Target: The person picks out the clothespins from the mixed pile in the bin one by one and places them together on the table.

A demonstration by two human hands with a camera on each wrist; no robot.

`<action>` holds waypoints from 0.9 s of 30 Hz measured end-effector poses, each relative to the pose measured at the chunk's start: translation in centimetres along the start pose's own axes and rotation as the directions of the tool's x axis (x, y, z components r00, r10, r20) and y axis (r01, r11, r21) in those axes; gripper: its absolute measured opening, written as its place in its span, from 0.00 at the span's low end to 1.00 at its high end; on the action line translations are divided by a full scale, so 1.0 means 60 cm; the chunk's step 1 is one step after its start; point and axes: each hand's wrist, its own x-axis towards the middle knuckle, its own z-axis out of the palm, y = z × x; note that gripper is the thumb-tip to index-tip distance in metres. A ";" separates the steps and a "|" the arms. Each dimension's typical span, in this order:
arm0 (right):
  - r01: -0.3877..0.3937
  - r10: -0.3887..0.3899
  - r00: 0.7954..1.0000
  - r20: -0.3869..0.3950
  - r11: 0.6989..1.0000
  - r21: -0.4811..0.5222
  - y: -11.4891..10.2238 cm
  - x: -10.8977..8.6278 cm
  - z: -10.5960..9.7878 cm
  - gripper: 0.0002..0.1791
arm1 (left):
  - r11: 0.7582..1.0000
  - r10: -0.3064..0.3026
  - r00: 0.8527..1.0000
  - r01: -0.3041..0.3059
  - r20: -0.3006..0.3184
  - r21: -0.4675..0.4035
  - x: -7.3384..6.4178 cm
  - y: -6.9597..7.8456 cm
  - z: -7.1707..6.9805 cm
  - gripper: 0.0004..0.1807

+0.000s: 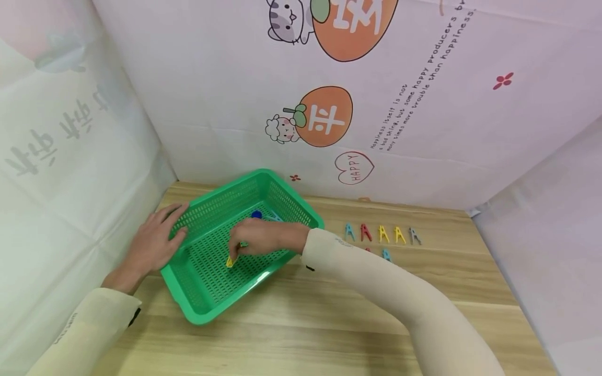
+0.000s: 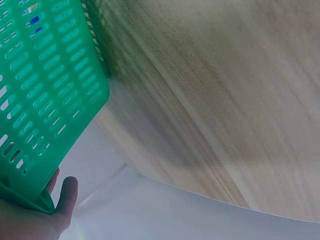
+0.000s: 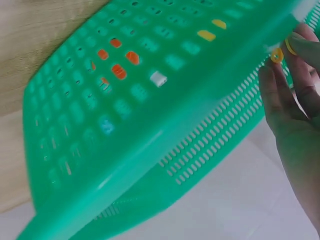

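A green plastic basket with perforated walls stands on the wooden table. At its left end my left hand holds the rim, thumb over the inner side; part of this grip shows at the basket's corner in the left wrist view. My right hand reaches down inside the basket and pinches a yellow clothespin between thumb and fingers. The right wrist view shows this yellow clothespin at the fingertips. Beyond the right hand, a dark blue round thing and a light blue piece lie in the basket.
To the basket's right, a row of clothespins holds a blue one, a red one, yellow ones and a grey one. Another blue clothespin lies nearer, partly behind the right sleeve. Printed white sheets enclose the table.
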 end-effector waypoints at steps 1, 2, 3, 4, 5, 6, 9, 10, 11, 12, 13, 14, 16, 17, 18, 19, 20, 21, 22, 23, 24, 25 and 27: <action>-0.001 0.002 1.000 -0.019 1.000 0.010 0.001 -0.006 -0.003 0.10 | 1.000 -0.001 1.000 0.001 -0.002 -0.001 0.000 0.000 0.000 0.33; -0.004 0.005 0.999 -0.039 1.000 0.018 0.002 -0.012 -0.005 0.10 | 1.000 -0.001 1.000 0.001 -0.003 -0.001 0.000 0.000 -0.001 0.33; -0.002 0.003 0.998 -0.058 1.000 0.026 0.004 -0.018 -0.007 0.09 | 1.000 -0.001 1.000 0.001 -0.004 -0.002 -0.001 0.001 -0.001 0.33; 0.003 0.000 0.997 -0.076 0.999 0.036 0.005 -0.024 -0.010 0.09 | 1.000 0.000 1.000 0.000 -0.005 -0.002 -0.001 0.001 -0.001 0.33; 0.008 -0.004 0.996 -0.094 0.999 0.046 0.007 -0.029 -0.011 0.09 | 1.000 0.000 1.000 0.000 -0.005 -0.001 -0.001 0.001 -0.001 0.33; 0.016 -0.009 0.994 -0.112 0.998 0.057 0.009 -0.035 -0.013 0.09 | 1.000 0.001 1.000 -0.001 -0.006 0.000 -0.001 0.002 -0.002 0.33; 0.027 -0.012 0.986 -0.167 0.996 0.085 0.013 -0.052 -0.015 0.09 | 1.000 0.001 1.000 -0.001 -0.005 0.000 -0.002 0.003 -0.002 0.33; 0.026 -0.008 0.983 -0.185 0.995 0.097 0.014 -0.057 -0.015 0.09 | 1.000 0.002 1.000 -0.002 -0.004 0.000 -0.002 0.002 -0.002 0.33; 0.026 -0.003 0.979 -0.202 0.994 0.107 0.015 -0.062 -0.015 0.10 | 1.000 0.000 1.000 0.000 -0.002 0.001 -0.002 0.002 -0.001 0.33; 0.022 0.003 0.976 -0.219 0.993 0.113 0.017 -0.067 -0.014 0.10 | 1.000 0.000 1.000 0.000 -0.002 0.001 -0.002 0.002 -0.001 0.33; 0.015 0.012 0.972 -0.233 0.993 0.115 0.018 -0.072 -0.013 0.10 | 1.000 -0.001 1.000 0.001 -0.002 0.002 -0.001 0.002 -0.001 0.33; 0.009 0.020 0.969 -0.246 0.993 0.116 0.019 -0.077 -0.013 0.11 | 1.000 -0.002 1.000 0.002 -0.001 0.002 -0.001 0.002 -0.001 0.33; 0.003 0.030 0.962 -0.271 0.992 0.123 0.020 -0.086 -0.011 0.11 | 1.000 -0.003 1.000 0.003 -0.001 0.002 -0.002 0.002 -0.001 0.33; 0.000 0.035 0.959 -0.282 0.992 0.123 0.020 -0.090 -0.010 0.12 | 1.000 -0.003 1.000 0.003 -0.001 0.001 -0.002 0.002 -0.001 0.33; -0.001 0.037 0.955 -0.294 0.993 0.122 0.021 -0.094 -0.010 0.12 | 1.000 -0.002 1.000 0.002 -0.002 0.001 -0.002 0.002 -0.001 0.33; 0.001 0.037 0.952 -0.304 0.992 0.124 0.021 -0.099 -0.009 0.12 | 1.000 -0.002 1.000 0.002 -0.002 0.000 -0.002 0.002 -0.001 0.33; 0.004 0.038 0.948 -0.316 0.992 0.129 0.021 -0.103 -0.009 0.12 | 1.000 -0.002 1.000 0.002 -0.001 0.000 -0.002 0.002 -0.001 0.33; 0.004 0.040 0.945 -0.324 0.991 0.134 0.021 -0.107 -0.008 0.12 | 1.000 -0.001 1.000 0.001 -0.003 0.001 -0.002 0.002 0.000 0.33; 0.005 0.043 0.942 -0.332 0.990 0.141 0.022 -0.112 -0.007 0.13 | 1.000 0.000 1.000 0.000 -0.004 0.002 -0.002 0.002 0.000 0.33; 0.006 0.043 0.939 -0.342 0.990 0.140 0.022 -0.116 -0.006 0.13 | 1.000 0.000 1.000 0.000 -0.005 0.002 -0.002 0.002 0.000 0.33; 0.005 0.045 0.935 -0.351 0.990 0.142 0.023 -0.120 -0.005 0.13 | 1.000 0.000 1.000 0.000 -0.005 0.002 -0.002 0.002 0.000 0.33; 0.005 0.048 0.931 -0.362 0.990 0.143 0.023 -0.124 -0.004 0.13 | 1.000 0.000 1.000 0.000 -0.005 0.003 -0.003 0.002 0.000 0.33; 0.005 0.047 0.919 -0.391 0.991 0.131 0.024 -0.134 -0.001 0.13 | 1.000 0.002 1.000 -0.002 -0.007 0.002 -0.003 0.003 0.000 0.33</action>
